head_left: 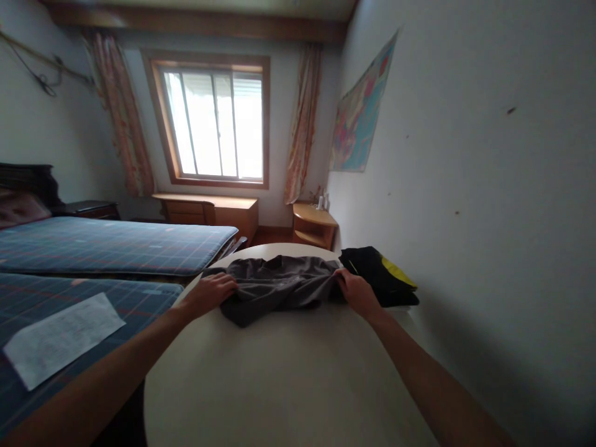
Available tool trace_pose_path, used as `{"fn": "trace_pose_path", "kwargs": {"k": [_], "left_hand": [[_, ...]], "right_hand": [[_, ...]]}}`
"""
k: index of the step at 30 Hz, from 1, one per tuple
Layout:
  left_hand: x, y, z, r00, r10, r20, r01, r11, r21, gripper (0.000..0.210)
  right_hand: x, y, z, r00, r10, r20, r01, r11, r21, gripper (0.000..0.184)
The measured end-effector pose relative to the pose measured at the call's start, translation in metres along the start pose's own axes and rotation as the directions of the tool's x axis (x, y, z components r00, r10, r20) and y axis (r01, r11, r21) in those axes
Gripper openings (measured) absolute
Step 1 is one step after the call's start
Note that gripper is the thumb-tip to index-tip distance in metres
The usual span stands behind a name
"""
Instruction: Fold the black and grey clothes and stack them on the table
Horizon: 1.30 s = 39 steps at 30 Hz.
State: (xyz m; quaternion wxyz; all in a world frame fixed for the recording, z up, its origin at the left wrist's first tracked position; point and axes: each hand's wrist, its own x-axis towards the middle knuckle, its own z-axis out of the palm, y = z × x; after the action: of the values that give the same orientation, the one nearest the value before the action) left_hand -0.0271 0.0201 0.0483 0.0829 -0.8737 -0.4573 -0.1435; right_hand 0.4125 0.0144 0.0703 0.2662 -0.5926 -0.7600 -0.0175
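Far left: flat blue plaid fabric mattress; nearer, a second blue plaid mattress bearing a creased white paper sheet with faint print, illegible. Left hand: fingers grasping the left side of a dark grey, soft-cloth garment. Garment lies rumpled across the far half of a smooth, pale, round-edged worktop, between both hands; a small light mark on its front cannot be read. Right hand: fingers pinching the garment's right end. Above, on the wall, a glossy multicoloured map, lettering too small to read. Right, just beside that hand: folded black cloth stack with a bright yellow panel.
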Motion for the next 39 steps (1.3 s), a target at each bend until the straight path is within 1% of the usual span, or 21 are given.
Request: {"fn": "trace_pose_path", "kwargs": {"k": [1,3,4,6,7,8,10,12,15,18,20,22,25,27,29,31,33,35,36,38,39], "left_hand": [[0.003,-0.008,-0.007,0.996,-0.069,-0.054,0.069,0.998,-0.007,0.026],[0.007,-0.019,-0.018,0.964,-0.219,-0.148,0.222,0.975,0.006,0.027],[0.009,-0.023,-0.020,0.942,-0.282,-0.181,0.290,0.957,0.017,0.028],[0.010,-0.021,-0.020,0.906,-0.368,-0.210,0.380,0.925,0.020,0.027],[0.009,-0.016,-0.018,0.899,-0.388,-0.203,0.397,0.918,0.005,0.026],[0.006,-0.009,-0.014,0.905,-0.386,-0.177,0.388,0.921,-0.022,0.025],[-0.001,0.009,-0.002,0.942,-0.323,-0.090,0.315,0.944,-0.097,0.021],[-0.011,0.026,0.013,0.976,-0.217,0.003,0.214,0.961,-0.173,0.020],[-0.028,0.044,0.036,0.984,-0.169,0.056,0.177,0.957,-0.228,0.035],[-0.038,0.052,0.052,0.965,-0.260,0.036,0.262,0.943,-0.206,0.044],[-0.040,0.054,0.058,0.928,-0.373,0.020,0.371,0.914,-0.164,0.042],[-0.039,0.055,0.059,0.895,-0.445,0.030,0.445,0.887,-0.124,0.038],[-0.034,0.052,0.058,0.890,-0.453,0.051,0.456,0.884,-0.103,0.031],[-0.030,0.049,0.056,0.891,-0.454,0.020,0.453,0.883,-0.125,0.027],[-0.027,0.047,0.052,0.890,-0.452,-0.051,0.437,0.881,-0.181,0.026],[-0.026,0.048,0.049,0.886,-0.451,-0.105,0.416,0.875,-0.249,0.027],[-0.028,0.054,0.047,0.895,-0.434,-0.106,0.391,0.875,-0.284,0.027],[-0.032,0.064,0.048,0.917,-0.395,-0.053,0.370,0.894,-0.255,0.031],[-0.034,0.069,0.049,0.928,-0.372,-0.016,0.360,0.907,-0.221,0.038],[-0.038,0.079,0.051,0.933,-0.355,0.049,0.359,0.922,-0.145,0.053],[-0.038,0.083,0.052,0.929,-0.363,0.069,0.368,0.923,-0.111,0.055]], "right_hand": [[0.005,0.006,-0.009,0.997,0.052,-0.053,-0.049,0.998,0.046,0.028],[0.013,0.019,-0.024,0.986,0.103,-0.128,-0.088,0.989,0.116,0.028],[0.016,0.026,-0.029,0.984,0.106,-0.145,-0.089,0.989,0.119,0.026],[0.017,0.035,-0.033,0.984,0.095,-0.148,-0.090,0.995,0.040,0.022],[0.015,0.038,-0.032,0.986,0.097,-0.137,-0.101,0.995,-0.023,0.020],[0.012,0.038,-0.029,0.987,0.109,-0.117,-0.119,0.990,-0.079,0.018],[0.001,0.035,-0.021,0.989,0.139,-0.040,-0.143,0.983,-0.113,0.018],[-0.013,0.029,-0.011,0.989,0.129,0.074,-0.127,0.991,-0.036,0.019],[-0.035,0.026,0.005,0.976,-0.006,0.218,-0.019,0.994,0.112,0.021],[-0.054,0.030,0.019,0.944,-0.122,0.305,0.085,0.987,0.133,0.036],[-0.064,0.032,0.028,0.940,-0.132,0.315,0.116,0.991,0.069,0.043],[-0.070,0.032,0.036,0.954,-0.104,0.282,0.115,0.993,-0.020,0.039],[-0.072,0.024,0.046,0.979,-0.045,0.199,0.077,0.985,-0.155,0.028],[-0.069,0.017,0.049,0.987,-0.010,0.162,0.045,0.976,-0.214,0.022],[-0.061,0.010,0.047,0.991,0.038,0.125,-0.010,0.976,-0.216,0.023],[-0.051,0.004,0.039,0.994,0.092,0.059,-0.081,0.982,-0.171,0.026],[-0.040,-0.001,0.027,0.989,0.145,-0.030,-0.148,0.983,-0.109,0.029],[-0.030,-0.006,0.013,0.977,0.182,-0.110,-0.190,0.980,-0.065,0.030],[-0.025,-0.008,0.006,0.972,0.190,-0.141,-0.200,0.978,-0.059,0.030],[-0.018,-0.012,-0.007,0.970,0.178,-0.165,-0.192,0.979,-0.073,0.029],[-0.016,-0.014,-0.012,0.976,0.157,-0.153,-0.170,0.982,-0.082,0.028]]}}
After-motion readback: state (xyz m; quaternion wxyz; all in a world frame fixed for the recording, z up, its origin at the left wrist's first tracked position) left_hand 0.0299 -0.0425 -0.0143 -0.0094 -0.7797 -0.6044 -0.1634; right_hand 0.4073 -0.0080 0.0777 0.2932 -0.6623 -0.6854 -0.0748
